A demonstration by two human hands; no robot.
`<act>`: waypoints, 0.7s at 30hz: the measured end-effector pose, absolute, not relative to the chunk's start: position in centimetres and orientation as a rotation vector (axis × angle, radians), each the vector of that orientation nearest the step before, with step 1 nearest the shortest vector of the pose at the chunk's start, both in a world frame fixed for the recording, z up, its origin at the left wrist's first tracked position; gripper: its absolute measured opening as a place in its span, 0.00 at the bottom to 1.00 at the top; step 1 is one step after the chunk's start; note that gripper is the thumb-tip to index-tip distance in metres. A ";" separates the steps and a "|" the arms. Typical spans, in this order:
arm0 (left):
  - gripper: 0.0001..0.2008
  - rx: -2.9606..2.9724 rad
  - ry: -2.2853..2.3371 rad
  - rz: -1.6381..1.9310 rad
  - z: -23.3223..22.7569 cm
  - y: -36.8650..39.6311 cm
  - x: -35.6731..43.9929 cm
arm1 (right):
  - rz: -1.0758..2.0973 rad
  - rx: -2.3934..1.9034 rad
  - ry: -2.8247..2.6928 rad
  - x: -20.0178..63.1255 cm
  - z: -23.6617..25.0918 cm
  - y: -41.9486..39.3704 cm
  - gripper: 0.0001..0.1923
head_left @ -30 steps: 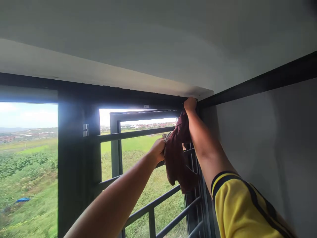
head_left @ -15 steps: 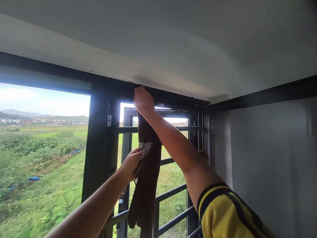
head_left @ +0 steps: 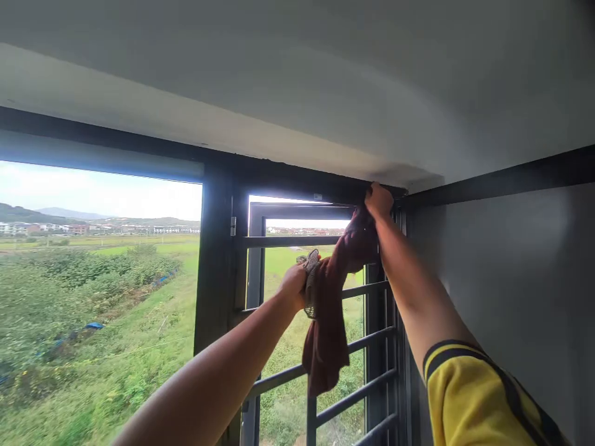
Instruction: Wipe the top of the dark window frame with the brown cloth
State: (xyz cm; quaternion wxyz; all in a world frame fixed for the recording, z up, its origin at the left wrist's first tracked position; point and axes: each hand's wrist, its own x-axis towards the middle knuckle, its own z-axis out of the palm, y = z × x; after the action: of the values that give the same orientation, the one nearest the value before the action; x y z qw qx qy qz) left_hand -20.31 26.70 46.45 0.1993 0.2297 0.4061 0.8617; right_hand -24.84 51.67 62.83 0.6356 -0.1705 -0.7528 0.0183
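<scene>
right hand [head_left: 379, 199] pressing maroon cloth [head_left: 328, 310] against top window frame [head_left: 297, 179], fingers clenched on it | left hand [head_left: 295, 284] gripping cloth's middle

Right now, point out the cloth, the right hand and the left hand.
cloth [head_left: 325, 322]: head view, middle of the hanging part.
right hand [head_left: 379, 199]: head view, back of the hand.
left hand [head_left: 294, 285]: head view, knuckles.

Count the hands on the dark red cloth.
2. The right hand presses the cloth against the window frame at its top right corner; the left hand grips it lower down, by the bars.
</scene>
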 end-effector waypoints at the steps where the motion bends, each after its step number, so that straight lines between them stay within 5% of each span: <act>1: 0.08 0.631 1.124 2.398 46.8 27.1 -20.1 | 0.029 -0.394 -1.715 -24.9 63.0 51.6 0.12; 14: 0.06 0.467 1.052 2.792 44.5 18.7 -19.5 | -0.218 0.377 -1.715 -25.2 64.3 26.2 0.16; 21: 0.05 0.422 1.082 2.929 44.0 15.9 -18.0 | -0.332 0.574 -1.644 -24.8 63.2 23.5 0.20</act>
State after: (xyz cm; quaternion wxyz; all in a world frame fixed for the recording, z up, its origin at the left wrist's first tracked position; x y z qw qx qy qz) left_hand -18.04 15.95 44.03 -0.0046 0.1340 0.3435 0.9295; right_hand -24.83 23.53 63.19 0.6323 0.2510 -0.7185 -0.1451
